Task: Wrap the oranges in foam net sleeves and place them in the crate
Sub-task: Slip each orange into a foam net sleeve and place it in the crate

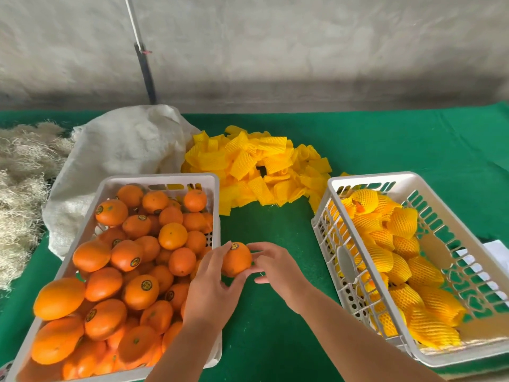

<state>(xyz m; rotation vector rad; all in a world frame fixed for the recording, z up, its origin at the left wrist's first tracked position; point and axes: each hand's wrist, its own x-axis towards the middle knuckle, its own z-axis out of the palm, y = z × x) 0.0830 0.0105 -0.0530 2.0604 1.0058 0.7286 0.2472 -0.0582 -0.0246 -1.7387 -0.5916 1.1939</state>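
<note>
A bare orange (236, 259) with a round sticker on top is held above the green table between the two crates. My left hand (212, 285) grips it from the left and below. My right hand (271, 264) touches its right side with the fingertips. The left white crate (161, 180) is heaped with several unwrapped oranges (129, 260). The right white crate (366, 180) holds several oranges wrapped in yellow foam net sleeves (402, 271). A pile of empty yellow foam net sleeves (259, 164) lies on the table behind the gap between the crates.
A white woven sack (124, 144) lies behind the left crate, and pale straw-like fibre (24, 177) sits at the far left. White paper (495, 253) shows past the right crate. Green cloth (385, 139) covers the table; a grey wall with a dark pole (146, 73) stands behind.
</note>
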